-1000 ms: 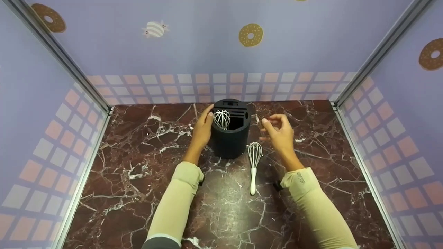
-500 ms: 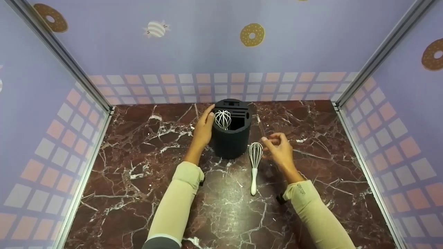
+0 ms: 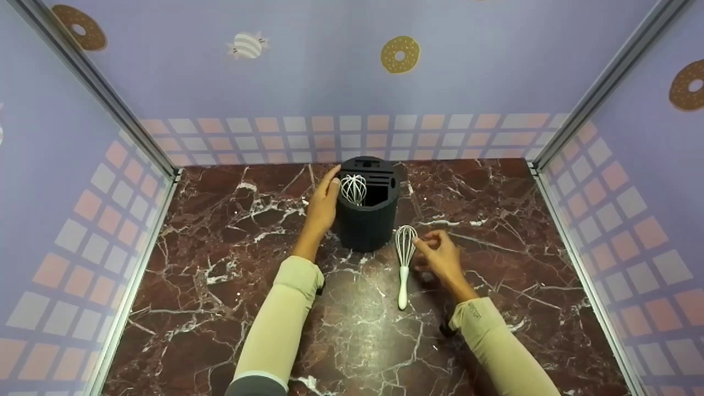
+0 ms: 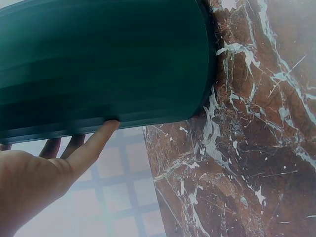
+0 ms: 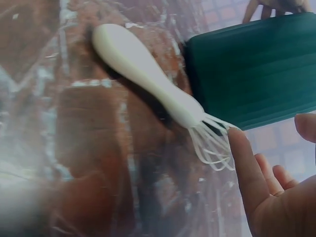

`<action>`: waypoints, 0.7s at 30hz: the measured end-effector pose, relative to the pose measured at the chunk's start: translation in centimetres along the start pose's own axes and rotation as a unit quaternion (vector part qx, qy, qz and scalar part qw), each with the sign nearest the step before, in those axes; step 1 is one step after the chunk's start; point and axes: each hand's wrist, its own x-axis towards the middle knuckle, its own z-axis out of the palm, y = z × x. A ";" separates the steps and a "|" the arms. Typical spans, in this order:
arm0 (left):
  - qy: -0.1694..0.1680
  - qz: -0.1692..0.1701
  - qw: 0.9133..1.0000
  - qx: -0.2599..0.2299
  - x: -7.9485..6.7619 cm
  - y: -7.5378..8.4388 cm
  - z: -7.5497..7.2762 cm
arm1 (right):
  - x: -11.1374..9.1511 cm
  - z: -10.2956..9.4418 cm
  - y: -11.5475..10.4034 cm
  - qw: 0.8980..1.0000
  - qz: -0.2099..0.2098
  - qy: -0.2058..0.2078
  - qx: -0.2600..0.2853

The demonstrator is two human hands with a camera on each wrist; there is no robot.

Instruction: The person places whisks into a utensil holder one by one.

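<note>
Steadied on one side, poised on the other

From my end of the feed, I have a dark holder point(image 3: 366, 230) upright on the marbled bench point(image 3: 220, 313), with one whisk point(image 3: 353, 191) standing in its large front compartment, on the left side. Its wires point up and the walls hide its handle, so I take the compartment to be what keeps it upright.

The left hand point(image 3: 321, 208) lies against the holder's left side, fingers fairly straight and not clenched. I read that touch as a brace: a tall, slim body could rock if knocked at the rim.

The second whisk point(image 3: 403, 275) lies flat on the bench, just beside the holder's right front, wires toward the back wall and handle toward the person. I judge that this leaves the wires nearest the right hand point(image 3: 443, 258).

That hand hovers beside the wires with nothing in its grasp, thumb and fingers parted and loosely bent. One fingertip overlaps the wires in my right wrist view; I cannot tell whether it touches.
</note>
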 end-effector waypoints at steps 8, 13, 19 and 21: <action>0.003 0.000 1.000 0.002 0.0 0.0 0.0 | -0.4 0.1 1.9 0.999 0.030 -0.002 -0.020; 0.004 -0.003 1.000 0.004 0.0 0.0 0.0 | -0.6 0.4 2.6 0.999 0.047 -0.007 -0.016; 0.002 -0.006 1.000 0.003 0.0 0.0 0.0 | -0.8 0.9 3.1 0.998 0.050 -0.002 -0.034; -0.001 -0.007 1.000 0.005 -0.1 0.1 0.0 | -0.9 1.0 3.2 0.998 0.050 0.002 -0.040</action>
